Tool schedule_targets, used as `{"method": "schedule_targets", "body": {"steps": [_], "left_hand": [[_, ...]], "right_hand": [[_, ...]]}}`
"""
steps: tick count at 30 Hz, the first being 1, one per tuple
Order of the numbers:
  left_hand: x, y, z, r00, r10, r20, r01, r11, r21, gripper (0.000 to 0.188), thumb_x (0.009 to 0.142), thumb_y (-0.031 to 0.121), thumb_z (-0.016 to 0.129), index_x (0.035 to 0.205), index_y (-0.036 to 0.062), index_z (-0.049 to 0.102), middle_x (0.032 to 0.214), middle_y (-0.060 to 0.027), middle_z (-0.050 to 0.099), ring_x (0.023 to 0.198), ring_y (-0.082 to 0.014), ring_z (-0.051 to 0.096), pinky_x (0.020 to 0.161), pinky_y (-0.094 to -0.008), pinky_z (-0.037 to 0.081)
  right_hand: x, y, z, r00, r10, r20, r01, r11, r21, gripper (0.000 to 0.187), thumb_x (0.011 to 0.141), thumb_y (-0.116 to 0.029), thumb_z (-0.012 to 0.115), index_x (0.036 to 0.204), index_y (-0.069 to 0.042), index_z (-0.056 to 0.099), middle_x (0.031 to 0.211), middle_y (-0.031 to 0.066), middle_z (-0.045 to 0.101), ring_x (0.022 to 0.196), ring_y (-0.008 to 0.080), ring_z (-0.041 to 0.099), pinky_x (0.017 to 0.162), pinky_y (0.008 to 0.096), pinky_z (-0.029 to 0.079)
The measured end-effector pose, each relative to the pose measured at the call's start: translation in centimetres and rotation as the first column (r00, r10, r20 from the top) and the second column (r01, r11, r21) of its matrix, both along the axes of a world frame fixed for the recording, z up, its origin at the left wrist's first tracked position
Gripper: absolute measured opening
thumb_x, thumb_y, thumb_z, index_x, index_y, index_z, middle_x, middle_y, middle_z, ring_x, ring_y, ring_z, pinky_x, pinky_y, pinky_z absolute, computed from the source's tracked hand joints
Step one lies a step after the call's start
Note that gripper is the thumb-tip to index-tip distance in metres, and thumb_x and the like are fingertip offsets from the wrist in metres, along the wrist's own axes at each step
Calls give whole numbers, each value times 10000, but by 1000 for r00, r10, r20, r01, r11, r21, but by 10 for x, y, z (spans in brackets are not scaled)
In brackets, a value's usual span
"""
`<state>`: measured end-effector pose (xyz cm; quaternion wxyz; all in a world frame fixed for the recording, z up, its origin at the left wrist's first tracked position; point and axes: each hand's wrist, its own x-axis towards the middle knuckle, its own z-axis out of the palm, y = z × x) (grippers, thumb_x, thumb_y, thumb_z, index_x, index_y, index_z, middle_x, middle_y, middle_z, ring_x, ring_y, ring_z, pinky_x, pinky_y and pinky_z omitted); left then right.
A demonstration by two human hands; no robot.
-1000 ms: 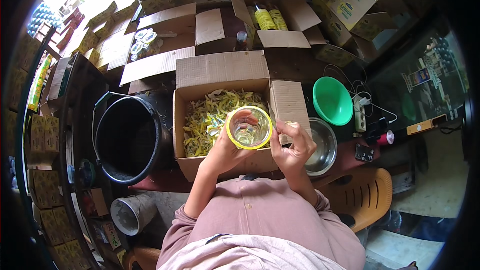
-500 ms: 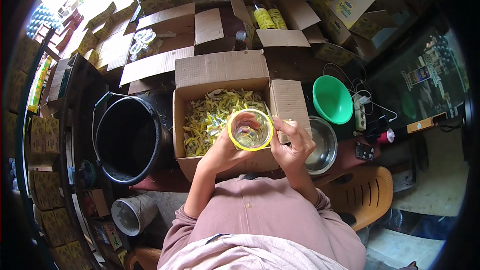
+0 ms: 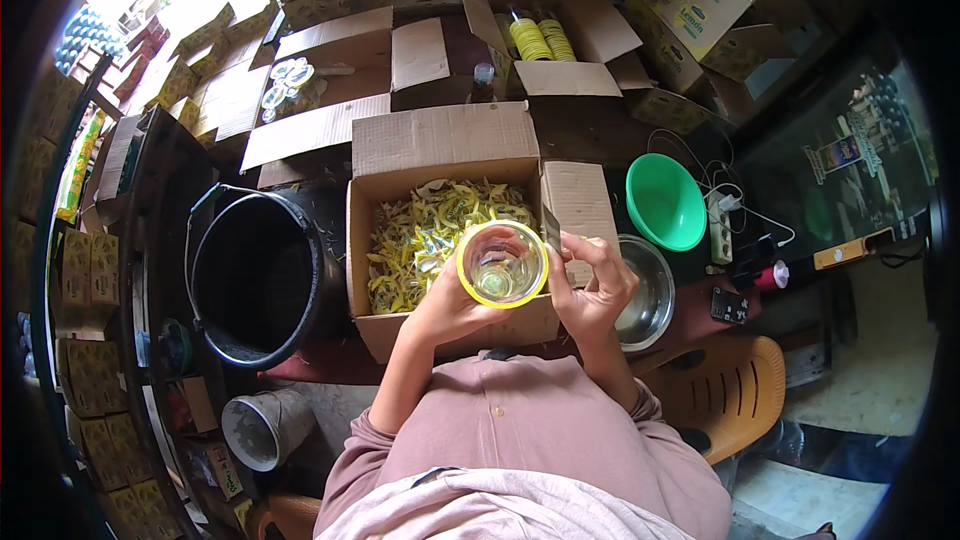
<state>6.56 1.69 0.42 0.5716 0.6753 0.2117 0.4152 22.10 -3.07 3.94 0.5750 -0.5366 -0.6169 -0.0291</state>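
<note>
My left hand (image 3: 447, 302) is wrapped round a clear plastic cup (image 3: 503, 263) with a yellow rim, its mouth turned up towards me. Right beside the cup, my right hand (image 3: 592, 288) pinches a thin grey blade-like strip (image 3: 551, 228) that points away from me, close to the rim. Its exact kind is too small to make out. Beneath both hands stands an open cardboard box (image 3: 440, 136), holding a heap of yellow and silvery curled trimmings (image 3: 425, 225).
A large black bucket (image 3: 318, 270) stands left of the box. To the right are a green bowl (image 3: 665, 202), a metal bowl (image 3: 655, 298) and a power strip (image 3: 719, 230). Beyond are a bottle (image 3: 483, 83) and a carton (image 3: 568, 78) with stacked yellow-rimmed cups (image 3: 540, 36).
My right hand has shifted slightly right and towards me, away from the cup's rim, and the grey strip now shows clearly. The cup has barely moved.
</note>
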Motion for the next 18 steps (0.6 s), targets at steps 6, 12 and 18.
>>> {"method": "schedule_targets", "body": {"steps": [6, 12, 18], "left_hand": [[-2, 0, 5, 996, 78, -39, -74, 992, 104, 705, 561, 90, 765, 1168, 31, 412, 1090, -112, 496, 1023, -235, 494, 898, -337, 387], [-6, 3, 9, 961, 266, -76, -226, 915, 334, 668, 540, 80, 782, 1112, 33, 440, 1039, -116, 489, 982, -262, 492, 847, -336, 412], [-11, 7, 13, 882, 442, -163, -294, 787, 543, 599, 531, 92, 764, 1052, 22, 476, 1031, -136, 497, 971, -294, 496, 828, -359, 425]], "right_hand": [[9, -1, -5, 999, 52, -18, -51, 998, 38, 240, 658, 83, 667, 859, -22, 585, 689, 49, 583, 618, 108, 565, 556, 207, 442], [17, 16, -25, 868, 154, -472, -249, 957, -147, 357, 695, 59, 660, 1028, -29, 568, 777, 65, 610, 649, 86, 578, 614, 237, 499], [27, 37, -104, 888, 434, 150, -167, 609, -775, 684, 616, 168, 469, 1252, -78, 410, 1146, 183, 494, 972, 337, 538, 830, 380, 459]]}}
